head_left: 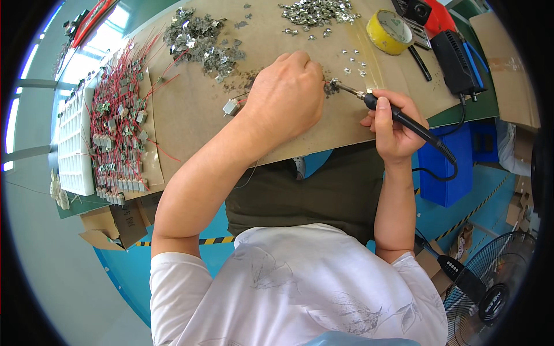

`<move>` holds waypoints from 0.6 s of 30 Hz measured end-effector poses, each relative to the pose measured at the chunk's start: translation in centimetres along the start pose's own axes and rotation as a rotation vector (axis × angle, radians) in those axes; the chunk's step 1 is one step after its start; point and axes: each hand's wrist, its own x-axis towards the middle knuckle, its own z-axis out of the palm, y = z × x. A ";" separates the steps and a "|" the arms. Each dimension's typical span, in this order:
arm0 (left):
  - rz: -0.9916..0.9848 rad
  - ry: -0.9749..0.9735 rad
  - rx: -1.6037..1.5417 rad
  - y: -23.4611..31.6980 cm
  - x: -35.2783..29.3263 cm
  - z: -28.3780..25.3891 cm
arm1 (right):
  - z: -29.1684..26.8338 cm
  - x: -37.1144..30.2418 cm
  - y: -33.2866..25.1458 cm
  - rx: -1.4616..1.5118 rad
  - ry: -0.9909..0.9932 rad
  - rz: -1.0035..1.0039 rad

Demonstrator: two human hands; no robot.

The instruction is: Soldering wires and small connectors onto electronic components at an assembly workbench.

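Note:
My right hand (397, 128) grips a black-handled soldering iron (424, 136) like a pen, its metal tip aimed left. My left hand (293, 86) is closed, back side up, its fingertips pinched near that tip around a thin red wire (326, 83). A small silver motor (231, 107) with red leads lies beside the left wrist, and its leads run under the hand. Small dark metal pieces (331, 89) lie just under the iron's tip. What exactly the left fingertips press against is partly hidden.
Wired motors (122, 118) fill the left side beside a white gridded tray (75, 141). Piles of metal pieces (199, 43) and shiny parts (317, 11) lie at the back. Yellow tape (390, 32), a black box-shaped device (456, 63), a blue bin (441, 167) and a fan (490, 294) stand right.

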 end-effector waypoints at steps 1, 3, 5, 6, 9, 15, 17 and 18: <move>0.001 0.001 0.010 0.0 0.1 0.1 | 0.0 0.0 0.0 -0.005 0.000 0.001; 0.001 -0.003 0.013 0.0 0.1 0.2 | -0.1 0.0 0.1 -0.006 -0.001 0.003; 0.000 -0.005 0.018 0.0 0.1 0.1 | 0.0 0.1 0.0 -0.005 -0.002 0.005; 0.004 -0.008 0.021 0.0 0.1 0.2 | 0.0 0.0 0.0 0.001 0.001 0.003; 0.010 -0.006 0.021 0.0 0.0 0.2 | 0.0 0.0 -0.1 0.019 0.006 0.003; 0.014 -0.021 0.028 -0.1 0.0 0.0 | -0.1 -0.1 -0.1 0.016 -0.014 0.011; 0.018 -0.025 0.029 -0.1 -0.1 0.0 | -0.1 -0.2 -0.1 0.028 -0.015 -0.002; 0.017 -0.026 0.028 -0.1 -0.1 0.1 | -0.1 -0.2 -0.2 0.008 -0.018 0.010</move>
